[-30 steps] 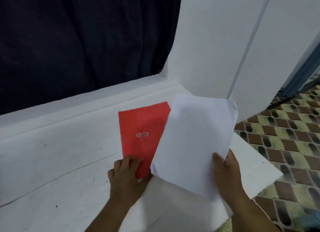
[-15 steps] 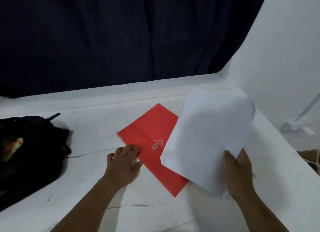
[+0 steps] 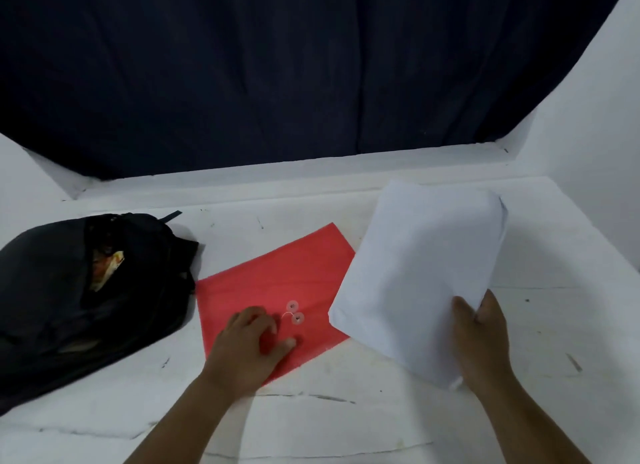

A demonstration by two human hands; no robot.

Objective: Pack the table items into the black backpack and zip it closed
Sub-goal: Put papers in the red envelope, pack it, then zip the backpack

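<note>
Head view: right hand pinches white envelope; left hand on red folder.

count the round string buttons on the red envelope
2, side by side near the middle of the red envelope: one button farther from the person, the other button just nearer, right of the left hand resting on it. The white paper stack covers a corner; more could hide there.

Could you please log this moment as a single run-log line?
left hand: rests on flat red string-tie envelope | right hand: grips white paper stack | black fabric backpack: unzipped
</note>
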